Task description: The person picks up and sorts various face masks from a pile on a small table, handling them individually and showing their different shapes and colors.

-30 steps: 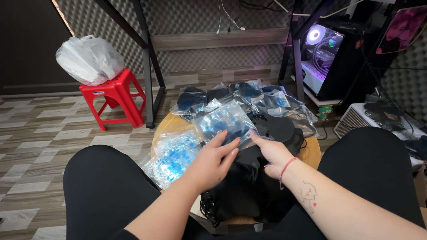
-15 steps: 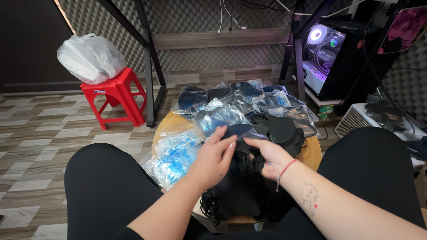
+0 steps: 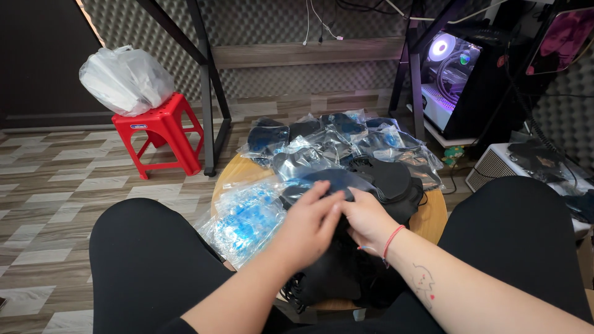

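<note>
I sit with a small round wooden table [image 3: 434, 218] between my knees. My left hand [image 3: 307, 227] and my right hand [image 3: 366, 218] meet over a dark, oval sleep mask [image 3: 331, 180], fingers gripping its near edge. The mask lies on a heap of loose black masks [image 3: 391, 179] that spills toward my lap. Clear bags of blue gel packs [image 3: 244, 219] lie just left of my left hand. Several clear bags holding dark masks [image 3: 334, 133] are piled at the table's far side.
A red plastic stool [image 3: 161, 131] carrying a full white plastic bag [image 3: 127, 77] stands at the far left on the patterned floor. Black desk legs [image 3: 207, 93] rise behind the table. A lit computer case [image 3: 458, 74] and a white grilled box [image 3: 495, 167] stand at the right.
Both hands held a clear bag up over the table; they have lowered and drawn together, now resting on the dark mask on the pile.
</note>
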